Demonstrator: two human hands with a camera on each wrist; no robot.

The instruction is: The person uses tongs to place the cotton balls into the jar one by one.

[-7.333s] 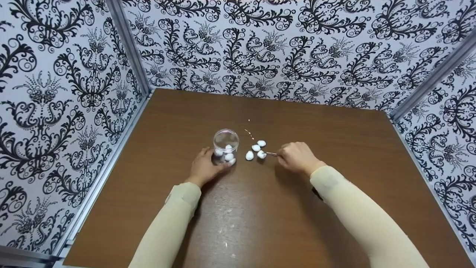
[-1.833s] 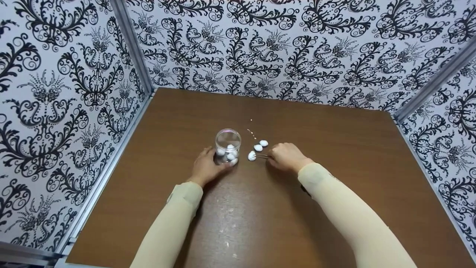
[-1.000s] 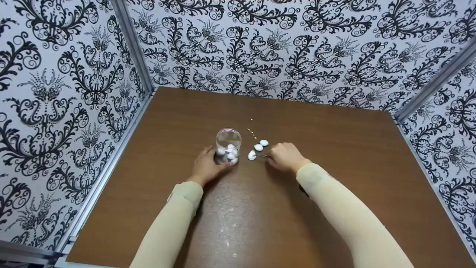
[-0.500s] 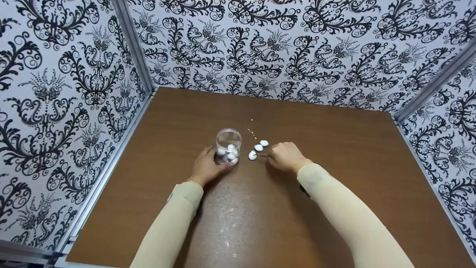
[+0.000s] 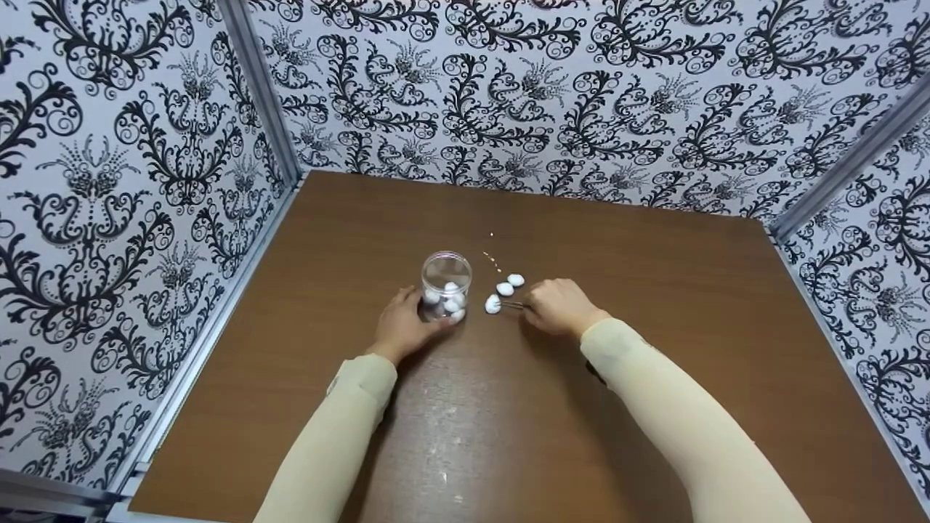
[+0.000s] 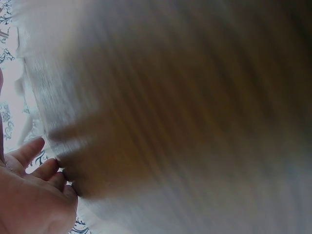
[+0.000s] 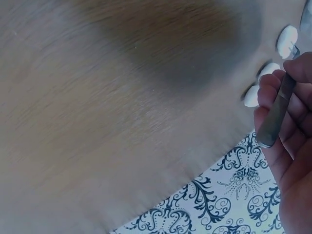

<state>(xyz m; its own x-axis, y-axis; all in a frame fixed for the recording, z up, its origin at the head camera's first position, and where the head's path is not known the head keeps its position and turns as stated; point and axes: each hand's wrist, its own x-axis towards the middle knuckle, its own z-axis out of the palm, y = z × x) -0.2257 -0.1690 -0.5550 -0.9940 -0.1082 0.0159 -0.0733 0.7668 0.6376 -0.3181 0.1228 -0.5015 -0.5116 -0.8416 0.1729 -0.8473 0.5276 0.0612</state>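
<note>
My left hand [image 5: 405, 324] holds a clear jar [image 5: 446, 270] on its left side, thumb around the near side. Several white cotton balls [image 5: 452, 305] lie inside it. My right hand [image 5: 561, 306] grips a slim metal tool [image 7: 277, 113] with a flat, widening handle. Its thin pronged tip meets a cotton ball [image 5: 492, 304] on the table just right of the jar. Two more cotton balls, a nearer one [image 5: 505, 289] and a farther one [image 5: 516, 280], lie behind it. In the left wrist view the left hand's fingers [image 6: 46, 169] show, with the jar out of sight.
The brown wooden table [image 5: 639, 436] is bordered by patterned walls [image 5: 494, 94] at the back and both sides. A short trail of tiny pale crumbs [image 5: 492, 259] lies behind the jar and the cotton balls.
Earlier the tool's tip was at another cotton ball; that ball is gone from the table and the jar looks fuller. The right hand moved left. Over the last second almost nothing moved.
</note>
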